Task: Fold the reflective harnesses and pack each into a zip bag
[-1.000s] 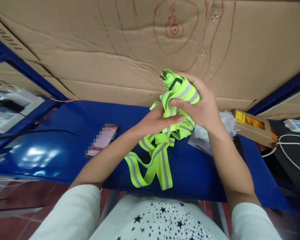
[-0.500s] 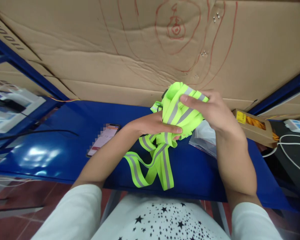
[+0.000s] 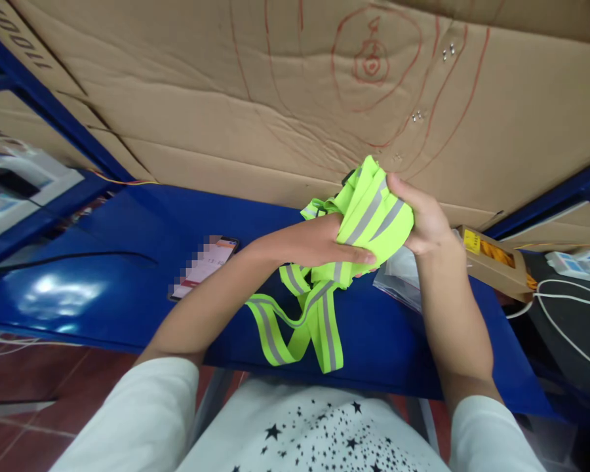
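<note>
A bundle of neon yellow reflective straps (image 3: 368, 213) with grey stripes is between my two hands above the blue table. My left hand (image 3: 337, 246) grips its lower left part, thumb lying across the front and the other fingers hidden behind. On the upper right side my right hand (image 3: 423, 213) holds the folded layers, its thumb at the edge and its fingers behind the bundle. Loose strap loops (image 3: 295, 328) hang down toward the table's front edge. A dark buckle piece shows at the back of the bundle.
A phone (image 3: 206, 265) lies on the blue table (image 3: 128, 229) beside my left forearm. Right of the bundle are a clear plastic bag (image 3: 398, 278) and a cardboard box (image 3: 501, 259) with orange contents. White cables (image 3: 560, 288) run at the far right; a cardboard wall (image 3: 177, 98) stands behind.
The bundle has turned and moved slightly right, its layers now folded closer together. My right thumb has shifted from the front of the straps to their right edge.
</note>
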Tool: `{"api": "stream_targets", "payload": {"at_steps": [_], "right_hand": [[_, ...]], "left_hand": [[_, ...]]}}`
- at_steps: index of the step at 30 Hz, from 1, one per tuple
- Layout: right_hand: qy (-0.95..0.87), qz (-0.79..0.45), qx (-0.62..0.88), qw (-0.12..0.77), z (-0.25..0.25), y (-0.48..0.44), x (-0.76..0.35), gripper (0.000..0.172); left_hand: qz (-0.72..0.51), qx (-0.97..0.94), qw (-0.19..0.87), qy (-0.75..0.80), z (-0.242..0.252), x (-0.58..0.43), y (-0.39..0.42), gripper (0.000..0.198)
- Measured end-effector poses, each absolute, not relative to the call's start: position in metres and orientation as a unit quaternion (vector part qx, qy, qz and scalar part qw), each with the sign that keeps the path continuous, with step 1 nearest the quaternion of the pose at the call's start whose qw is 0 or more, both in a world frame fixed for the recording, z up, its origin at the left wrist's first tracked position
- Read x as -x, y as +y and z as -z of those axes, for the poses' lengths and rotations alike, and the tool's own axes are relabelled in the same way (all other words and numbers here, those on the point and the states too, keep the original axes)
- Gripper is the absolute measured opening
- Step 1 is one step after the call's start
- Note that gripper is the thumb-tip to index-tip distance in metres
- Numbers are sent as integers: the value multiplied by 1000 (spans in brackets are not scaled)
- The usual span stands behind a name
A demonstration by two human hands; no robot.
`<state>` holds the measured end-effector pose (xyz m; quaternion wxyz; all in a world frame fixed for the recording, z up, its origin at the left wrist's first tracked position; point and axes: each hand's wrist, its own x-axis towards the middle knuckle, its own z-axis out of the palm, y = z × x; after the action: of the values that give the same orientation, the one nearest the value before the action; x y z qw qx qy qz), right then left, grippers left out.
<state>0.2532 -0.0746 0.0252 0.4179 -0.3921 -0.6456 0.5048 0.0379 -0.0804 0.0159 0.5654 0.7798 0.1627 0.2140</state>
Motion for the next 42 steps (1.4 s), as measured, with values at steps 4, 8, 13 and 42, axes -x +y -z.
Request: {"api": "stream_targets", "payload": {"at_steps": [4, 8, 13, 42], "right_hand": [[-646, -527, 387, 394, -28, -76, -255, 60], [-649, -533, 380, 389, -22, -75, -246, 62], [-656, -459, 411, 436, 2, -58, -230, 57], [-687, -235, 452, 518, -2, -72, -223, 53]], "left_hand": [[-236, -802, 523, 165, -19, -34, -75, 29], [-215, -841, 475, 147, -24, -26, -70, 25], [-236, -842, 456, 164, -26, -19, -67, 27], [-394, -732, 371, 414, -9, -29, -47, 54]]}}
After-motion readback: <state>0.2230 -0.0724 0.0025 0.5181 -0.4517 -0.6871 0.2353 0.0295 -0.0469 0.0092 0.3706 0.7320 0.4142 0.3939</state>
